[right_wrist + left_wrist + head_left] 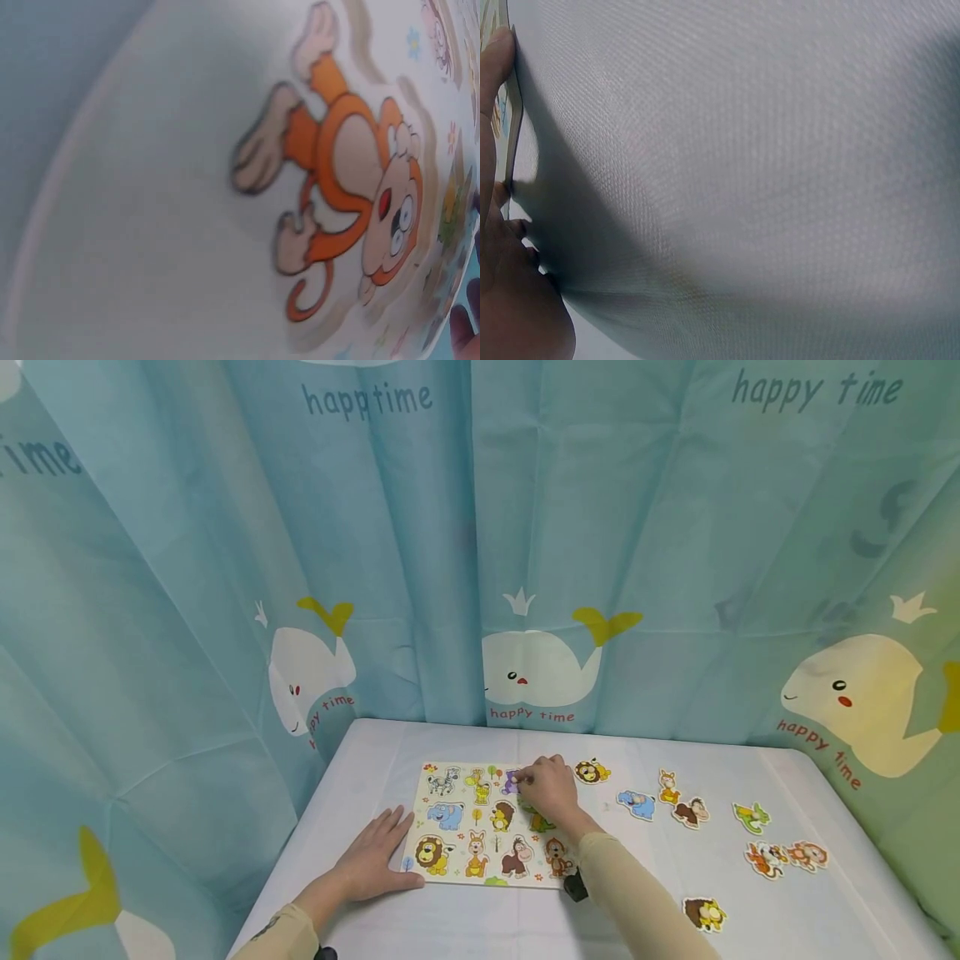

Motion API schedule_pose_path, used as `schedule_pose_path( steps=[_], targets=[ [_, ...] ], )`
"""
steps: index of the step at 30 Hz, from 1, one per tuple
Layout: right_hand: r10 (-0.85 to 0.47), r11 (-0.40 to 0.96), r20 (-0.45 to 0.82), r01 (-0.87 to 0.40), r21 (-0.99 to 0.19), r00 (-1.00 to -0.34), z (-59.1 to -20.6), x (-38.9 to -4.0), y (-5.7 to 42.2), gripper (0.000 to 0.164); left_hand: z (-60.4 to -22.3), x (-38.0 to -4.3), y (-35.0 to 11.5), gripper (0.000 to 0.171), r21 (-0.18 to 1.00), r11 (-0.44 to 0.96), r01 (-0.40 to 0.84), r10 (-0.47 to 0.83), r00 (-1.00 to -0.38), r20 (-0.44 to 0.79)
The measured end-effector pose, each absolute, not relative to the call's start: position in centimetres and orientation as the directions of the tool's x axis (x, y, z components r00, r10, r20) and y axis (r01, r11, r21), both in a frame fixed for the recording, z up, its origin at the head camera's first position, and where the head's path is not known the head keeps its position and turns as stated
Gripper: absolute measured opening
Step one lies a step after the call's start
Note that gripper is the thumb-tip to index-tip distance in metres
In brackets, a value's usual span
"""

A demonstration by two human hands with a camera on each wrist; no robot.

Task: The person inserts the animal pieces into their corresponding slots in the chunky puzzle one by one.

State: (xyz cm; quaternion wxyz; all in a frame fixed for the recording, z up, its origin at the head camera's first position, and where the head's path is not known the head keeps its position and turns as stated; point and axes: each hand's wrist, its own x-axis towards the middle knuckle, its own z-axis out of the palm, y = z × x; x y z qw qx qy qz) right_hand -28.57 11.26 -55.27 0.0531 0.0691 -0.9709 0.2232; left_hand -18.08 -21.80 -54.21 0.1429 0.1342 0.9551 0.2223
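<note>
A pale animal puzzle board (457,872) lies on the table, printed with animals such as a lion, an elephant and a monkey. My right hand (551,789) is over the board's upper right, with curled fingertips pinching a purple animal puzzle piece (511,782); the hand hides part of it. In the right wrist view, the monkey picture (349,172) fills the middle and fingertips (465,330) show at the right edge. My left hand (375,857) rests spread at the board's left edge, its thumb (499,60) touching the border in the left wrist view.
Loose animal pieces lie to the right: a lion (592,770), an elephant (636,805), a kangaroo (668,787), a gorilla (691,812), a green crocodile (751,817), a monkey (807,855) and an overlapping hedgehog piece (701,913). A blue whale-print curtain (420,552) hangs behind the white table (450,922).
</note>
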Motion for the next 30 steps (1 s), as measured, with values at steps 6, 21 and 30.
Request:
schedule_pose_path(
  steps=[6,21,30],
  targets=[
    [-0.122,0.864,0.155,-0.181,-0.471,-0.980,-55.0,-28.0,11.7,0.021,-54.2,-18.0,-21.8,0.112,0.461,0.866,0.192,0.317,-0.925,-0.211],
    [-0.100,0.786,0.269,-0.242,-0.569,-0.958,-52.4,-27.2,15.5,0.025,-54.2,-18.1,-21.8,0.112,0.458,0.866,0.203,0.325,-0.923,-0.204],
    [-0.105,0.779,0.332,-0.285,-0.558,-0.938,-51.2,-26.5,17.3,0.025,-54.2,-18.1,-21.9,0.113,0.462,0.863,0.205,0.329,-0.922,-0.205]
  ],
)
